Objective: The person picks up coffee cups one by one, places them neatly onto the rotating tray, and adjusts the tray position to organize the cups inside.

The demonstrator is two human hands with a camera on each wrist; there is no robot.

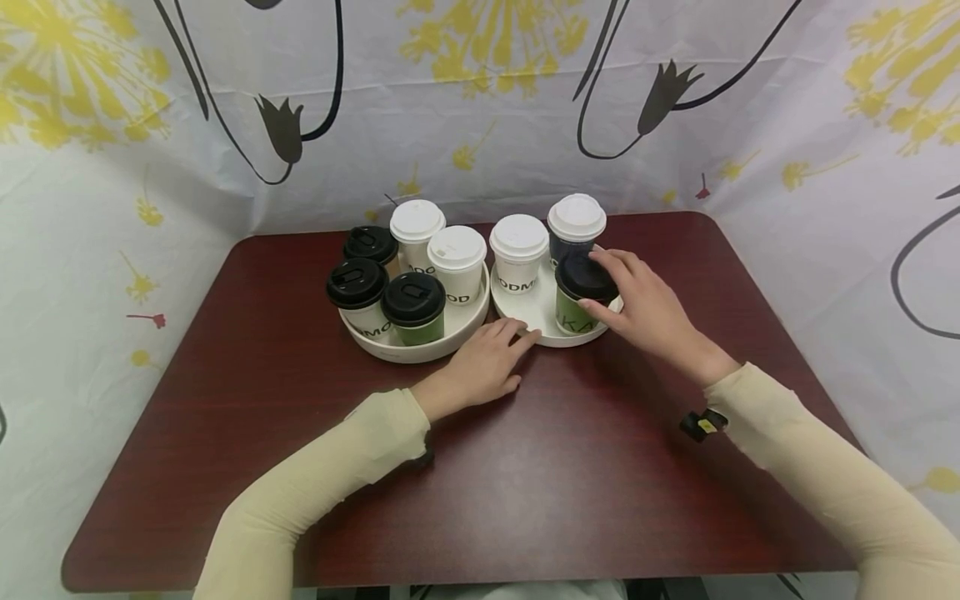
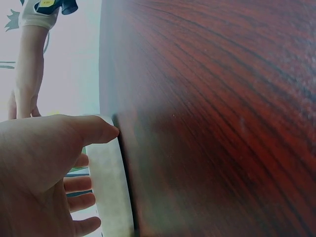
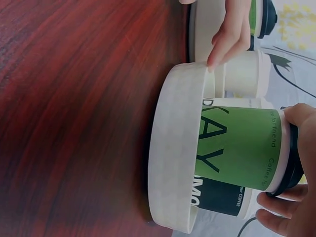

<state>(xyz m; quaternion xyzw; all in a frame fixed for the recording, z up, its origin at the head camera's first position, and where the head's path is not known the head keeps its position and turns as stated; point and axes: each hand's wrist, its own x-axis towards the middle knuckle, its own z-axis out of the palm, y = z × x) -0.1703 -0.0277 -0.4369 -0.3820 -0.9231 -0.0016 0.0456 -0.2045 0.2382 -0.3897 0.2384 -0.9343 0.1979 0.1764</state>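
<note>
My right hand [image 1: 648, 308] grips a green paper coffee cup [image 3: 239, 148] by its black lid [image 1: 587, 275], thumb on one side and fingers on the other. The cup is upright inside the right round white tray [image 3: 173, 148]. Behind it in that tray are a white cup [image 1: 517, 267] and a dark cup [image 1: 570, 247], both with white lids. My left hand [image 1: 483, 367] lies low at the front, where the two trays meet. Its fingers are relaxed, with one fingertip at the right tray's rim, as the right wrist view shows.
A second round white tray [image 1: 408, 354] stands close on the left. It holds several lidded cups, among them a green cup [image 1: 416, 310] with a black lid and a white-lidded cup [image 1: 457, 262]. Patterned cloth [image 1: 465, 125] hangs behind the dark red table [image 1: 247, 375].
</note>
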